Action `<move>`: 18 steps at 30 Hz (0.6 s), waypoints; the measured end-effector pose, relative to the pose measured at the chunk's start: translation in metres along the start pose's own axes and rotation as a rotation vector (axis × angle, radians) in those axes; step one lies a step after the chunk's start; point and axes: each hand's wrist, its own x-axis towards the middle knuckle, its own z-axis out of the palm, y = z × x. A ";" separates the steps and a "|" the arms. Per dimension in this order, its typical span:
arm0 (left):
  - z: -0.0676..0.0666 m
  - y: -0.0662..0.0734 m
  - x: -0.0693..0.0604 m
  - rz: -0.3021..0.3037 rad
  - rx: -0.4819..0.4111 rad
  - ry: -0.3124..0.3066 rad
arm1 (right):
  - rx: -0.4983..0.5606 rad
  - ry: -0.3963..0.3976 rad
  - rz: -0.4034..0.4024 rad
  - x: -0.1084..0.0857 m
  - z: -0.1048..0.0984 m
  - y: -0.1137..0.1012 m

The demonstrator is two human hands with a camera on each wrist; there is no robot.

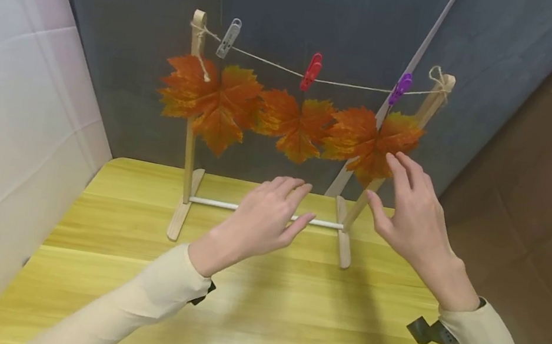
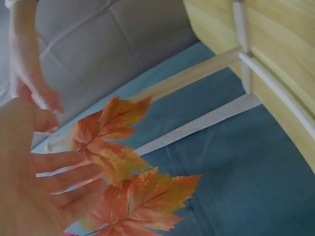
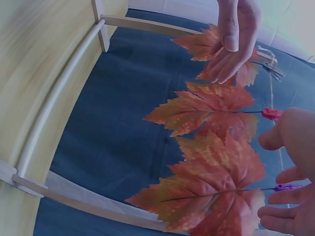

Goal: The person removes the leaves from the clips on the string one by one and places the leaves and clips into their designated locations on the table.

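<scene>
Three orange leaves hang from a string between two wooden posts: the left leaf (image 1: 222, 101) under a grey clip (image 1: 229, 38), the middle leaf (image 1: 298, 125) under a red clip (image 1: 312, 72), the right leaf (image 1: 374, 142) under a purple clip (image 1: 401, 89). My right hand (image 1: 415, 222), fingers loosely extended and holding nothing, is by the right leaf's lower edge; contact cannot be told. My left hand (image 1: 264, 212) hovers with relaxed fingers below the middle leaf, in front of the white rod. In the right wrist view, the purple clip (image 3: 288, 187) shows behind my right hand (image 3: 293, 182).
The wooden stand's feet (image 1: 185, 206) rest on the yellow wood-grain table (image 1: 230, 332). A white bar (image 1: 207, 202) joins them low down. Behind hangs a dark cloth (image 1: 305, 10) with a pale strip; a white sheet (image 1: 14, 97) is at the left, a brown one (image 1: 544, 206) at the right.
</scene>
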 end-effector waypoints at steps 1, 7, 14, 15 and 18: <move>0.000 0.000 0.002 0.006 -0.005 0.009 | 0.002 0.000 0.000 0.002 -0.002 -0.001; 0.002 -0.001 0.014 0.045 -0.008 0.090 | 0.000 0.020 -0.014 0.015 -0.010 -0.002; 0.004 0.001 0.032 0.046 -0.071 0.114 | 0.023 0.051 0.003 0.025 -0.017 0.005; 0.004 0.001 0.035 0.044 -0.083 0.109 | 0.032 0.059 0.008 0.027 -0.018 0.006; 0.004 0.003 0.043 0.039 -0.104 0.098 | 0.056 0.083 0.019 0.033 -0.022 0.009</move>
